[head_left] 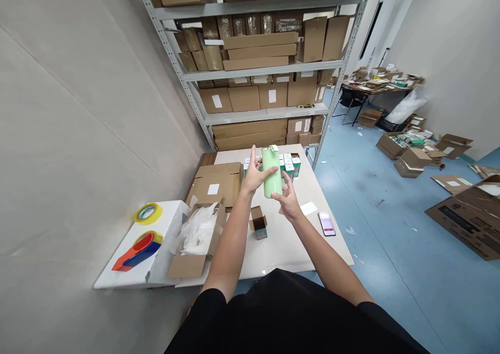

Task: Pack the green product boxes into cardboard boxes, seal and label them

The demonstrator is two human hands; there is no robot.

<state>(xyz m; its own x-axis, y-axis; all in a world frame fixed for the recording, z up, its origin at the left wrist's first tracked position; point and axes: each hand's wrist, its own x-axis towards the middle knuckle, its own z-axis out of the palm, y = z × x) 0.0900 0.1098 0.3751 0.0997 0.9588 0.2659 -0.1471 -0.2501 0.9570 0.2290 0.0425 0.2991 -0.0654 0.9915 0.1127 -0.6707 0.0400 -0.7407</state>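
The left hand (254, 179) and right hand (289, 202) both grip the light green bottle (271, 183), best held snugly at side and bottom.

A bottle (272, 182) sits between left hand (254, 176) and right hand (288, 203) above a table (289, 250), where a phone (327, 224) lies right, a carton (188, 266) left and clustered boxes (289, 169) behind; a shelving rack (250, 116) stands beyond.

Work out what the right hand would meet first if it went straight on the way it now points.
Most likely the pale green bottle, which the right hand seems to touch; the left hand holds it just beyond, though depth is unclear.
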